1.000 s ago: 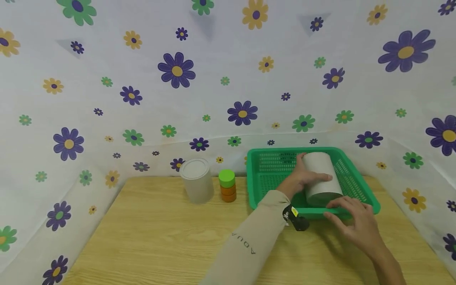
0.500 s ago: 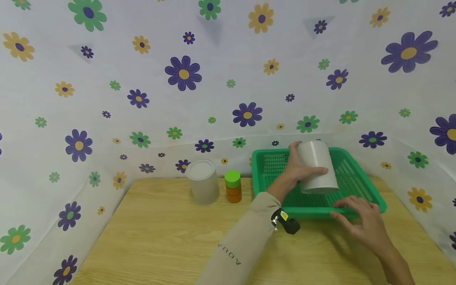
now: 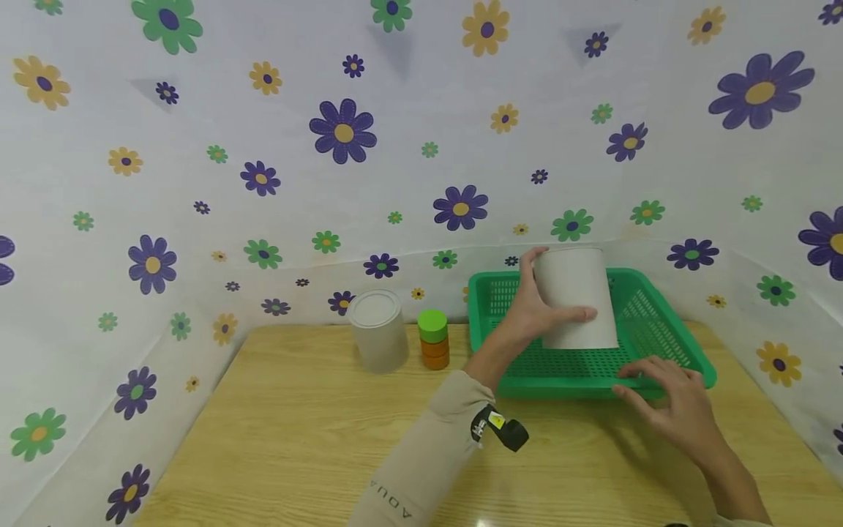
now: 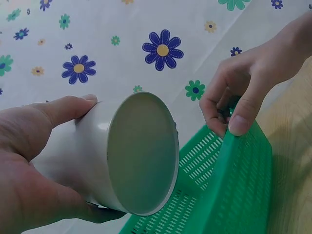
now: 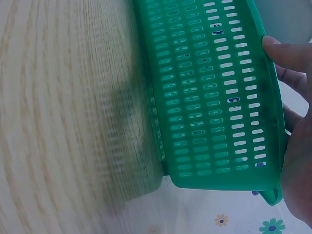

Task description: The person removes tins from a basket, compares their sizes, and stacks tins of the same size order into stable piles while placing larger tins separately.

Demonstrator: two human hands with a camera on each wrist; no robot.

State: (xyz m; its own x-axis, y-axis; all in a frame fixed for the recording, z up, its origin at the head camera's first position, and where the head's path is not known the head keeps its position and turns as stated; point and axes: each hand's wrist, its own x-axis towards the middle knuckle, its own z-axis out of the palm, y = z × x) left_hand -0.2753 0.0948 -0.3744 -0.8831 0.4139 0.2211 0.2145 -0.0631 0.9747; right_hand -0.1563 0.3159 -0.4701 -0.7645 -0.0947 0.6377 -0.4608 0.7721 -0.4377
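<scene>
My left hand (image 3: 535,311) grips a pale grey cylindrical can (image 3: 578,296) and holds it upright in the air above the green perforated basket (image 3: 685,350). In the left wrist view the can's flat end (image 4: 141,151) faces the camera, with my thumb and fingers (image 4: 58,109) wrapped round its side. My right hand (image 3: 665,391) pinches the basket's near rim; the left wrist view shows thumb and fingers (image 4: 241,119) curled over the green edge (image 4: 239,180). The right wrist view shows the basket's slotted wall (image 5: 214,97) close up, with fingers (image 5: 292,58) on it.
A second grey can (image 3: 377,331) stands on the wooden table (image 3: 296,439) left of the basket. Beside it is a small stack of orange discs topped by a green one (image 3: 433,338). Flowered cloth walls (image 3: 342,183) close in the back and sides.
My left hand has lifted the can from the basket's floor up above its rim. My right hand has stayed on the basket's near edge.
</scene>
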